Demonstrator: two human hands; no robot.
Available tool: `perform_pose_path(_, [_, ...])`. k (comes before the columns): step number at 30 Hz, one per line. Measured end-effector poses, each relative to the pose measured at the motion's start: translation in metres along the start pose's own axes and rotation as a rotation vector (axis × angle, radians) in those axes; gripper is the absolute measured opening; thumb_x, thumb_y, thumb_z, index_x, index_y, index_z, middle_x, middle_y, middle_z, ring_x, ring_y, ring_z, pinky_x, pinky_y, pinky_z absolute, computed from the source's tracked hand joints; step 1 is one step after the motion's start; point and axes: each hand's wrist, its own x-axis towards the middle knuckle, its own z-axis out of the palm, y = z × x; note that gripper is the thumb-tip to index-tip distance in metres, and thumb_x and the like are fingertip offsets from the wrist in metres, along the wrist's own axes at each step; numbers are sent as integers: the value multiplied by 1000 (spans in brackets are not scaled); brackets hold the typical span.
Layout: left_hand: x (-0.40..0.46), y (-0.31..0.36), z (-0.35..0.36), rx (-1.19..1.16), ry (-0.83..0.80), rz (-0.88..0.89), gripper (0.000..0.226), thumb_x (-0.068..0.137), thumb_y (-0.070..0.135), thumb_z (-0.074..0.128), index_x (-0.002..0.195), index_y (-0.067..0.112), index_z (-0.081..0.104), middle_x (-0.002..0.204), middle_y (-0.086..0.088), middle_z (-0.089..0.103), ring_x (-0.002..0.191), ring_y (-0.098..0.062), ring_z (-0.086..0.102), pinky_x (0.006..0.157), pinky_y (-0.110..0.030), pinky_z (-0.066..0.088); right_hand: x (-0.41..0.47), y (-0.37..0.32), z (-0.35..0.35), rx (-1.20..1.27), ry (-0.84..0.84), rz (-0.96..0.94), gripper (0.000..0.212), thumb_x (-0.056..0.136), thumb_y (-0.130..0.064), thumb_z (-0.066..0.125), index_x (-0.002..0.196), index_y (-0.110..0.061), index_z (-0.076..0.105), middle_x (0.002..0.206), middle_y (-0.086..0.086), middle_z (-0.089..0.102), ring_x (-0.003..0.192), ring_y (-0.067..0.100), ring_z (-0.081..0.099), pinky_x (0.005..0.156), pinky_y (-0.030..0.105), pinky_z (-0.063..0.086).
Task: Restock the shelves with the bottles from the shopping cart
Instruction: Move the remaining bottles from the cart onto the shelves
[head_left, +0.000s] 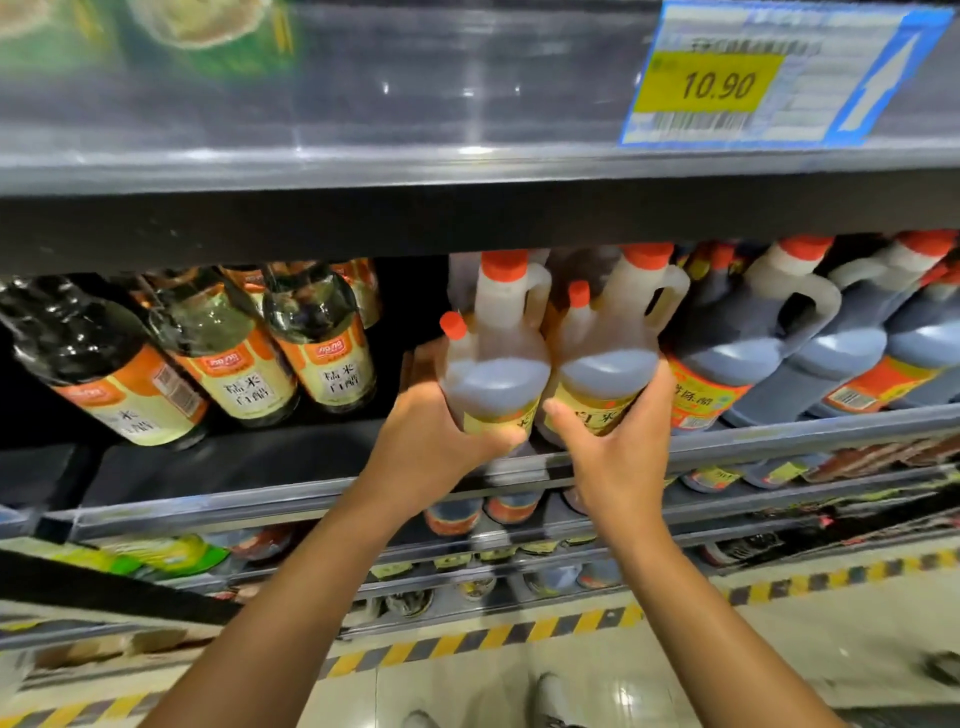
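Note:
Two pale plastic jugs with red caps and yellow labels stand side by side at the front of the middle shelf. My left hand grips the left jug around its lower body. My right hand grips the right jug the same way, thumb across the label. Behind them stand two more jugs of the same kind. The shopping cart is out of view.
Dark glass bottles with orange-and-cream labels stand left of an open gap on the shelf. Dark vinegar jugs fill the right side. The upper shelf edge carries a 10.90 price tag. Lower shelves hold more bottles. Striped floor tape runs below.

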Motion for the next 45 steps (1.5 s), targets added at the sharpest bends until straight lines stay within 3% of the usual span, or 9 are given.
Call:
perform_pose_path(3, [-4, 4, 3, 7, 77, 10, 45, 60, 36, 95, 88, 39, 60, 88, 17, 70, 85, 0, 69, 80, -37, 61, -2, 0, 1, -13, 26, 20, 86, 72, -36, 88, 139, -19, 37, 133, 1, 50, 125, 17, 53, 104, 41, 49])
perform_pose_path(8, [-3, 0, 2, -58, 121, -10, 101, 51, 45, 97, 133, 25, 42, 116, 12, 68, 106, -1, 67, 89, -35, 59, 0, 2, 1, 15, 17, 41, 93, 66, -55, 81, 140, -23, 35, 133, -1, 50, 124, 21, 53, 101, 47, 50])
perform_pose_path(14, [-6, 4, 3, -42, 157, -3, 91, 56, 26, 98, 130, 11, 48, 111, 9, 67, 95, 13, 63, 74, -4, 47, 2, 7, 0, 104, -26, 79, 88, 64, -48, 85, 135, -30, 37, 127, -7, 51, 121, 20, 54, 98, 47, 52])
perform_pose_path(19, [-9, 7, 0, 24, 156, -33, 80, 62, 23, 96, 131, 18, 55, 110, 12, 72, 95, 8, 67, 73, -9, 51, 3, 6, -12, 154, -109, 54, 83, 70, -38, 84, 138, -23, 40, 130, -3, 53, 122, 20, 54, 103, 44, 48])
perform_pose_path(27, [-26, 19, 7, -24, 183, -60, 84, 77, 14, 86, 143, 20, 36, 123, 21, 58, 105, 17, 58, 81, -4, 47, 23, 14, -20, 105, -280, -19, 55, 75, -14, 88, 104, -14, 41, 100, -7, 54, 87, -4, 54, 80, 4, 42])
perform_pose_path(31, [-32, 20, 32, -114, 332, -48, 89, 74, 11, 88, 137, 27, 26, 133, 6, 53, 116, 0, 59, 94, -24, 54, 18, 17, -10, 14, -181, -118, 63, 70, -41, 79, 106, -6, 42, 103, 15, 56, 96, 28, 58, 89, 38, 54])
perform_pose_path(35, [-21, 15, 48, -121, 446, -79, 92, 58, 27, 92, 126, 34, 31, 129, 4, 52, 117, -10, 59, 96, -40, 56, 19, 14, -8, 44, -176, -68, 71, 65, -27, 91, 113, -14, 40, 117, 12, 59, 110, 33, 60, 94, 52, 53])
perform_pose_path(41, [-26, 22, 34, 20, 405, -123, 71, 62, 26, 96, 106, 34, 41, 109, 15, 61, 98, 5, 61, 79, -15, 54, 28, 12, -24, 120, -315, -11, 69, 70, -13, 90, 118, -23, 41, 119, 0, 60, 109, 18, 61, 89, 26, 50])
perform_pose_path(45, [-25, 23, 27, 73, 351, -143, 70, 66, 22, 94, 113, 26, 43, 104, 23, 55, 93, 14, 53, 71, -1, 44, 28, 10, -30, 101, -292, -98, 82, 70, -12, 90, 136, -12, 41, 119, -2, 57, 106, 8, 57, 86, 7, 45])
